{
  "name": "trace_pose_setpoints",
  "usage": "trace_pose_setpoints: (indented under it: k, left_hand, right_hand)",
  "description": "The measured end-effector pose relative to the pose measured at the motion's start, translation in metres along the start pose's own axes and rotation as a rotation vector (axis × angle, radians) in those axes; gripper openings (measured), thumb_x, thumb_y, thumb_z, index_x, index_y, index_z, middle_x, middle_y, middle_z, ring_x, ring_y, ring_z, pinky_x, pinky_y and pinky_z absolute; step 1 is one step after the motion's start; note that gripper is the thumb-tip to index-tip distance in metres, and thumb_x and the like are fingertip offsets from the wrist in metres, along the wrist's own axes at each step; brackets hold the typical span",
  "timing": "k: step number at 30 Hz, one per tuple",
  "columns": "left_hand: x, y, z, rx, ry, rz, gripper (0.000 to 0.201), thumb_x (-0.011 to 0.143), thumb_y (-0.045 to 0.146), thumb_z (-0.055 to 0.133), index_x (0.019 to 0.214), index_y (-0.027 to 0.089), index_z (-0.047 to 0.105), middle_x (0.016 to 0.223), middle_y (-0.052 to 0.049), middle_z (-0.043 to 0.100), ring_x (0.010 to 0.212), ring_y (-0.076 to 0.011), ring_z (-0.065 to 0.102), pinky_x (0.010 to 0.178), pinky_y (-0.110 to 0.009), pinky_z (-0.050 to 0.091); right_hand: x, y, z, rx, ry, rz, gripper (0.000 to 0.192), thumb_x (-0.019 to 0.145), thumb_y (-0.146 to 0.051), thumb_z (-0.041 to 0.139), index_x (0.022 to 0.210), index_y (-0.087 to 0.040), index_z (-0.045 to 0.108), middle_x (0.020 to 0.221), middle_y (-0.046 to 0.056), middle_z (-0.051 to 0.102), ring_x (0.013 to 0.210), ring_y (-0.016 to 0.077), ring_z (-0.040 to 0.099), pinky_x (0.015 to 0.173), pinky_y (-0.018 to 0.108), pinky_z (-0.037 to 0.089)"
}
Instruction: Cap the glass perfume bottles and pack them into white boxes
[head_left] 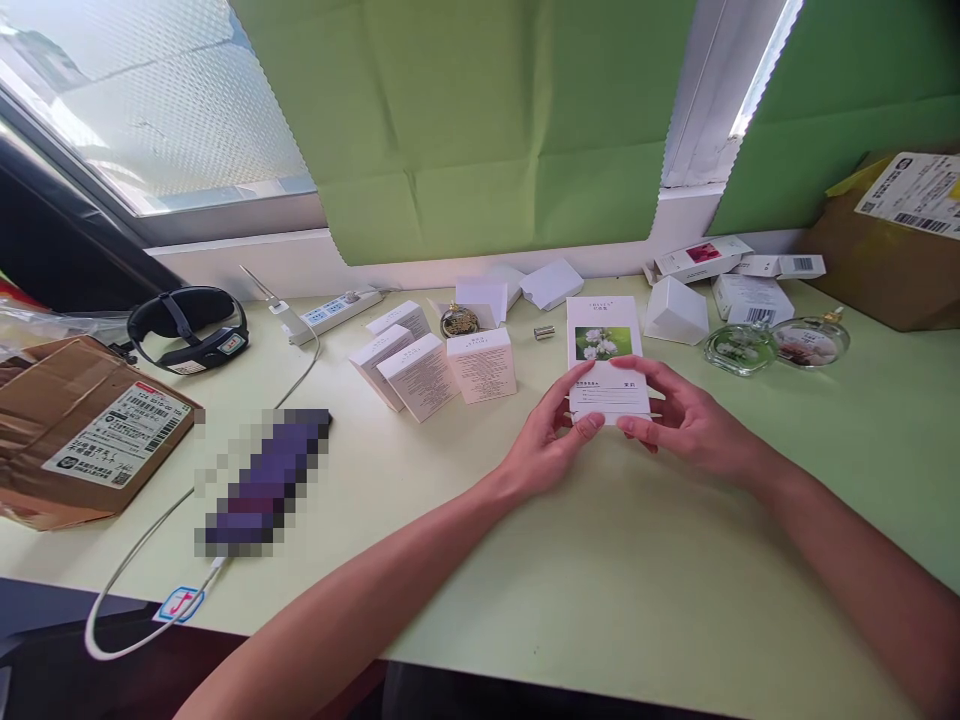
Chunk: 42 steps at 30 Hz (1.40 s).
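Observation:
A flat white box (605, 345) with a flower picture on its face lies on the pale green table (600, 580). Both my hands grip its near end. My left hand (551, 440) pinches the near left corner with thumb and fingers. From the other side, my right hand (686, 420) holds the near right edge, thumb on top. To the left of the box stand three small white boxes (439, 370) close together. A small silver cap (544, 331) lies just left of the box's far end.
Two round glass bottles (776, 345) sit right of the box, with several white boxes (739, 280) behind. A brown carton (892, 240) fills the far right corner. At left lie a taped parcel (82, 430), a headset (187, 328), a power strip (334, 312) and a white cable (150, 580).

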<state>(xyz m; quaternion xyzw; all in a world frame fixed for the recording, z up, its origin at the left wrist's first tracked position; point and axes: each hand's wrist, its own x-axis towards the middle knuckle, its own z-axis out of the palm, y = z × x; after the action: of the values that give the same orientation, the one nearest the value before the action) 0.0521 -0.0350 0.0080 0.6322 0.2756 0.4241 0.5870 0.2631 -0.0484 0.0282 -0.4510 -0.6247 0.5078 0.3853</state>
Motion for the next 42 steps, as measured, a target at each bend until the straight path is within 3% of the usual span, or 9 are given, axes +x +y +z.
trace_pose_setpoints:
  k: [7, 16, 23, 28, 35, 40, 42]
  left_hand:
    - [-0.0002, 0.0012, -0.0004, 0.019, 0.006, -0.014, 0.062, 0.093, 0.041, 0.061, 0.150, 0.032, 0.039, 0.137, -0.009, 0.057, 0.115, -0.0248, 0.059, 0.103, -0.043, 0.046]
    - [0.0010, -0.0058, -0.0039, 0.073, -0.020, -0.004, 0.065, 0.094, 0.043, 0.060, 0.153, 0.033, 0.033, 0.130, -0.010, 0.059, 0.099, -0.0195, 0.060, 0.096, -0.040, 0.049]
    - [0.0001, -0.0060, -0.0046, 0.136, -0.011, -0.008, 0.063, 0.095, 0.043, 0.058, 0.153, 0.035, 0.033, 0.136, -0.010, 0.056, 0.100, -0.0204, 0.060, 0.096, -0.042, 0.051]
    - [-0.0010, -0.0033, -0.0048, 0.128, -0.056, -0.001, 0.065, 0.097, 0.043, 0.054, 0.156, 0.033, 0.027, 0.138, -0.011, 0.054, 0.100, -0.0197, 0.061, 0.098, -0.042, 0.050]
    - [-0.0016, -0.0028, -0.0048, 0.165, -0.048, -0.011, 0.066, 0.096, 0.043, 0.055, 0.156, 0.034, 0.027, 0.135, -0.011, 0.056, 0.099, -0.0199, 0.061, 0.096, -0.041, 0.050]
    - [-0.0008, -0.0032, -0.0045, 0.187, -0.025, 0.019, 0.062, 0.098, 0.044, 0.051, 0.155, 0.029, 0.031, 0.130, -0.013, 0.058, 0.093, -0.0179, 0.061, 0.090, -0.037, 0.050]
    - [-0.0007, -0.0039, -0.0042, 0.214, -0.010, 0.039, 0.060, 0.099, 0.044, 0.051, 0.154, 0.029, 0.032, 0.129, -0.013, 0.058, 0.090, -0.0165, 0.061, 0.088, -0.036, 0.050]
  right_hand:
    - [-0.0003, 0.0009, 0.0002, 0.034, -0.008, 0.025, 0.062, 0.082, -0.038, 0.076, 0.138, -0.042, 0.048, 0.115, 0.002, 0.070, 0.095, 0.0213, 0.068, 0.063, 0.026, 0.056]
    - [-0.0016, -0.0007, -0.0014, 0.019, -0.022, 0.042, 0.059, 0.086, -0.039, 0.073, 0.138, -0.043, 0.046, 0.098, 0.000, 0.069, 0.081, 0.0162, 0.063, 0.061, 0.025, 0.053]
    - [-0.0011, 0.0000, -0.0005, 0.035, -0.023, 0.028, 0.059, 0.085, -0.040, 0.074, 0.137, -0.044, 0.047, 0.125, 0.002, 0.064, 0.103, 0.0227, 0.066, 0.075, 0.030, 0.059]
    - [-0.0015, -0.0025, -0.0012, 0.028, -0.010, 0.027, 0.058, 0.085, -0.040, 0.073, 0.137, -0.043, 0.048, 0.131, 0.002, 0.061, 0.104, 0.0224, 0.066, 0.078, 0.030, 0.059]
    - [-0.0037, -0.0050, -0.0021, 0.012, -0.009, 0.041, 0.065, 0.087, -0.042, 0.071, 0.145, -0.042, 0.043, 0.098, 0.000, 0.066, 0.071, 0.0134, 0.059, 0.059, 0.026, 0.052]
    - [-0.0036, -0.0069, -0.0017, -0.065, -0.005, 0.023, 0.068, 0.089, -0.047, 0.068, 0.150, -0.040, 0.039, 0.083, -0.002, 0.067, 0.070, 0.0149, 0.062, 0.062, 0.028, 0.055]
    - [-0.0033, -0.0061, -0.0030, -0.105, 0.001, 0.008, 0.068, 0.089, -0.048, 0.067, 0.150, -0.041, 0.039, 0.087, -0.001, 0.069, 0.076, 0.0162, 0.066, 0.067, 0.029, 0.057]
